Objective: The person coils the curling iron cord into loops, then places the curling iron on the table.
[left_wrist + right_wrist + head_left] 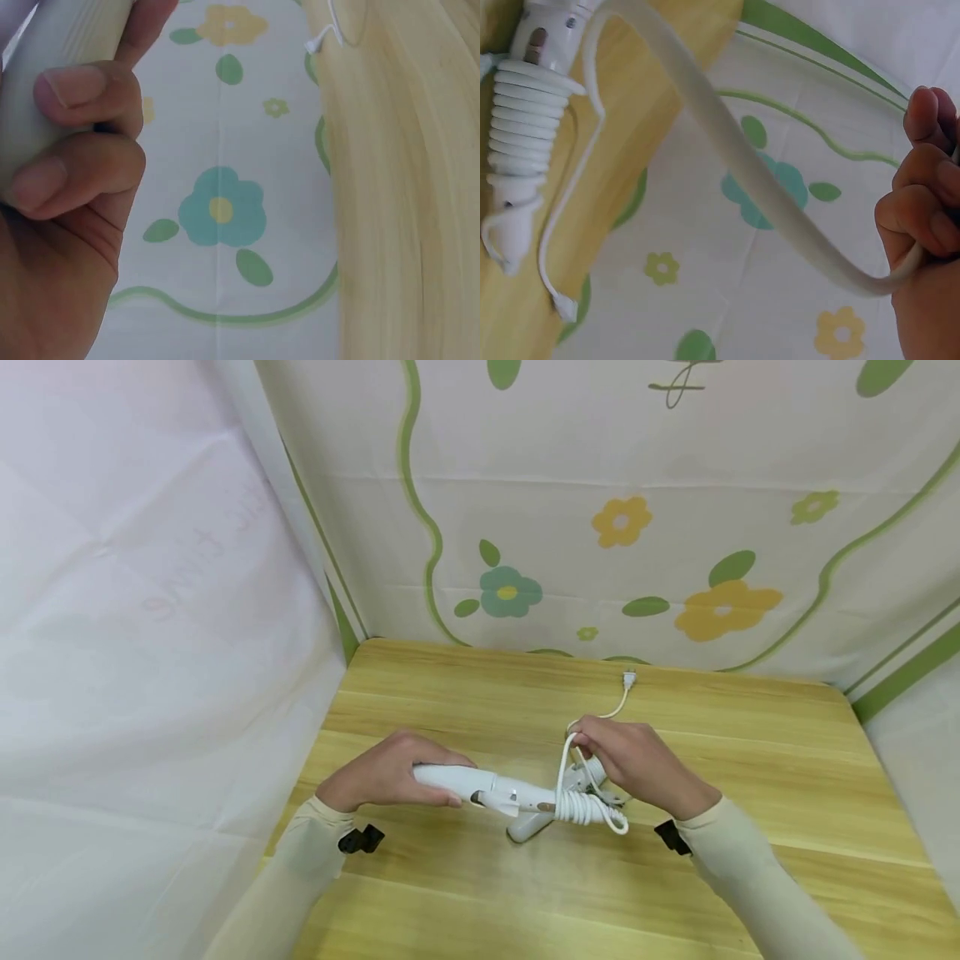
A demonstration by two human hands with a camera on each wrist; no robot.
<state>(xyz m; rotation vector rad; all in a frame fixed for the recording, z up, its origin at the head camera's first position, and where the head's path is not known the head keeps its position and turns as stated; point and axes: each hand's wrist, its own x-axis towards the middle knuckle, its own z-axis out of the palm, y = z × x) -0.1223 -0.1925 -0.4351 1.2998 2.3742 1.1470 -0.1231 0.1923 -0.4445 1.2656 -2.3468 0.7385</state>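
Observation:
A white curling iron (517,793), which looks like a hair styler with a small lever on its side, is held across the table by my left hand (397,772). In the left wrist view, the fingers (82,86) curl round its thick white end. White cord (529,120) is wound in several turns round the narrower handle. My right hand (630,760) pinches a stretch of the cord (727,142) just above the coils. Beneath the iron, another white item (528,828) lies slantwise on the table, mostly hidden, so its kind is unclear.
A white plug (628,678) lies towards the back edge of the wooden table (450,893), with its cord running forward to the right hand. A white flower-printed cloth (555,543) hangs behind, and plain white cloth (150,693) hangs on the left.

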